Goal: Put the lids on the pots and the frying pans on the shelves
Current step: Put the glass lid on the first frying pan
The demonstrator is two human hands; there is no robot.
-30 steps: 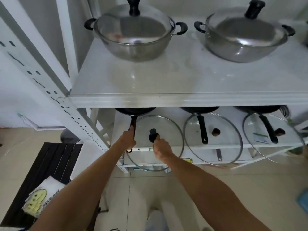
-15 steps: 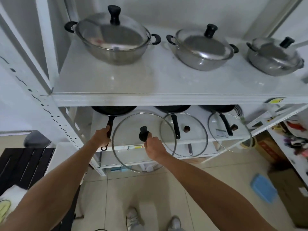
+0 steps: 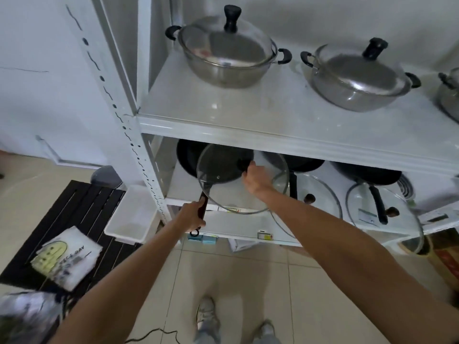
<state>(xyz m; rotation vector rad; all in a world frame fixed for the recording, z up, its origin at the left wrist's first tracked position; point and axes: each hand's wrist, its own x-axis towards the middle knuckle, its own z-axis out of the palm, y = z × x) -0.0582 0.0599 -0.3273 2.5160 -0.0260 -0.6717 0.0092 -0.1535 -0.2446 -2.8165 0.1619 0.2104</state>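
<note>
A black frying pan [image 3: 191, 157] sits at the left of the lower shelf [image 3: 183, 192]. My left hand [image 3: 190, 216] grips its dark handle at the shelf's front edge. My right hand [image 3: 255, 178] holds the black knob of a glass lid [image 3: 228, 194], tilted over the pan's right side. Two more black pans [image 3: 303, 163] [image 3: 370, 173] stand further right, each with a glass lid [image 3: 320, 194] [image 3: 367, 207] leaning in front. On the upper shelf [image 3: 248, 112] two steel pots [image 3: 227, 55] [image 3: 355, 78] carry lids; a third pot [image 3: 449, 95] is cut off at the right edge.
The rack's white perforated post [image 3: 129, 135] stands left of my left hand. A white tray [image 3: 133, 214] and a printed bag [image 3: 65, 256] lie on a black slatted mat [image 3: 74, 214]. A cardboard box [image 3: 444, 256] stands at the right. My shoes [image 3: 207, 314] are on tiled floor.
The lid in my right hand has gone up and inward, from hanging in front of the shelf to tilting over the left pan. The view has swung left and closer.
</note>
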